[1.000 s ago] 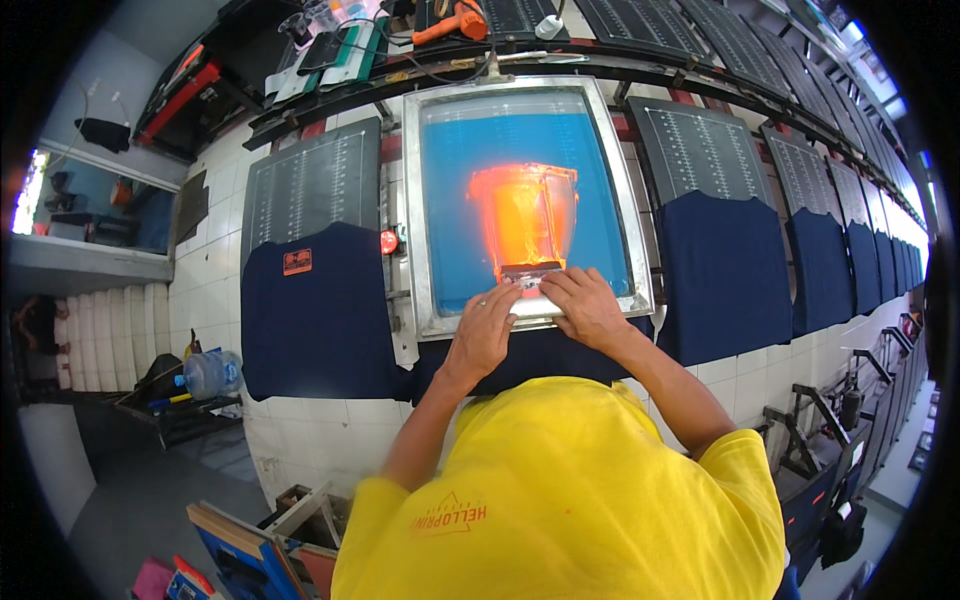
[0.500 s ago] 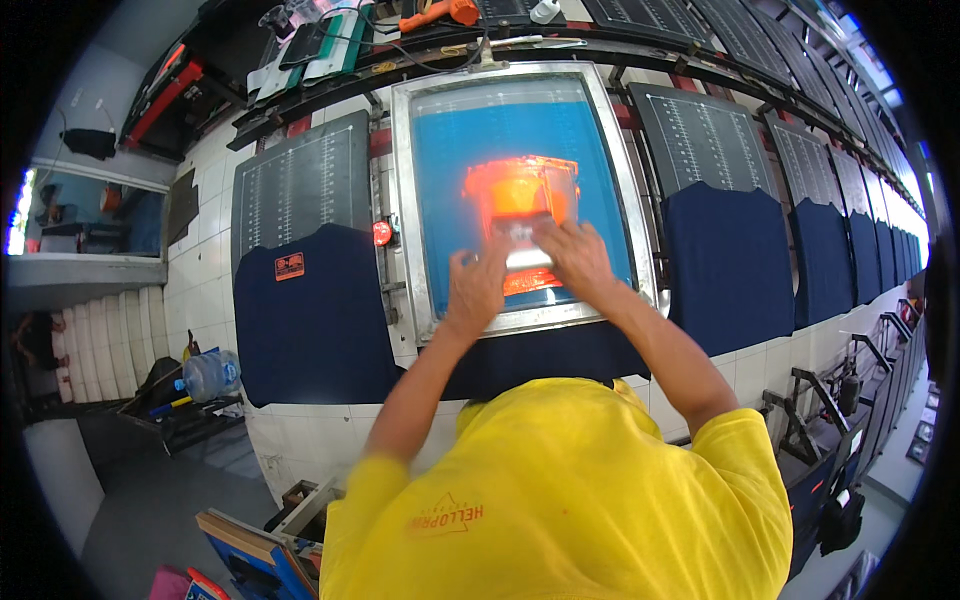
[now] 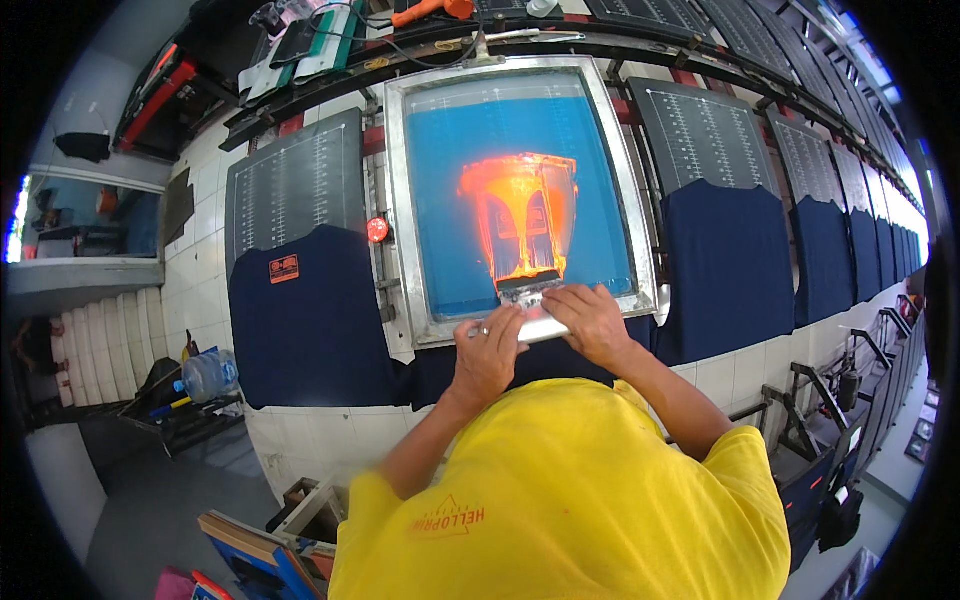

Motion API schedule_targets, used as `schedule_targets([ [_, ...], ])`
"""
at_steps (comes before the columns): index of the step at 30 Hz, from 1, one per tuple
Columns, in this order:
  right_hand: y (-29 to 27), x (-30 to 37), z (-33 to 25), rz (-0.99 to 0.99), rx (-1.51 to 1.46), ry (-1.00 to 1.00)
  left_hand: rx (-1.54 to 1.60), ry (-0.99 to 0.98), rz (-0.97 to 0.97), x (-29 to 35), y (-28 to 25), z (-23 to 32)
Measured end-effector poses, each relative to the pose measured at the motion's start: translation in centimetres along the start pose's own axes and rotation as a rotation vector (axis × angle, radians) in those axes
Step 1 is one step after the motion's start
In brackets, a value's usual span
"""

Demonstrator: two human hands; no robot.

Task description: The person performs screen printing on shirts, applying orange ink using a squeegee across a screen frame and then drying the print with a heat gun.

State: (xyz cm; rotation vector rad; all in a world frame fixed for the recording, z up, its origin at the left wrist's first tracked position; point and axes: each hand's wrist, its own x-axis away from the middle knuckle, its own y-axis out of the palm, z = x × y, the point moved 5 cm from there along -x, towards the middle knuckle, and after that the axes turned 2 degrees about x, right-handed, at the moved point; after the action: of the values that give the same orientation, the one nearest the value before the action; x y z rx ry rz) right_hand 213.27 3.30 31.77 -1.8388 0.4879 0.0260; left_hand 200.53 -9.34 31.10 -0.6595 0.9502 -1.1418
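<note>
Shirt with an orange print lies left of the screen. Left hand and right hand both grip the squeegee at the screen's near end, fingers curled over it; uneven pressure between them could streak the orange ink

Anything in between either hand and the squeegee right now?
Nothing visible: the left hand and right hand both hold the squeegee directly. The orange ink lies on its far side, within the metal frame.
</note>
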Motion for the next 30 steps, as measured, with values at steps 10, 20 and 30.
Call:
schedule_targets([
  [10,1.2,-6.5,4.6,0.147,0.117,0.001,-0.109,0.024,0.124,-6.4,1.4,-5.3],
  [20,-2.2,-13.1,9.1,0.075,0.067,0.023,0.003,-0.024,0.063,-14.0,-1.6,-8.4],
  [30,-3.1,-5.3,3.3,0.202,0.033,-0.059,0.004,-0.008,0.119,-6.3,-2.8,-1.5],
])
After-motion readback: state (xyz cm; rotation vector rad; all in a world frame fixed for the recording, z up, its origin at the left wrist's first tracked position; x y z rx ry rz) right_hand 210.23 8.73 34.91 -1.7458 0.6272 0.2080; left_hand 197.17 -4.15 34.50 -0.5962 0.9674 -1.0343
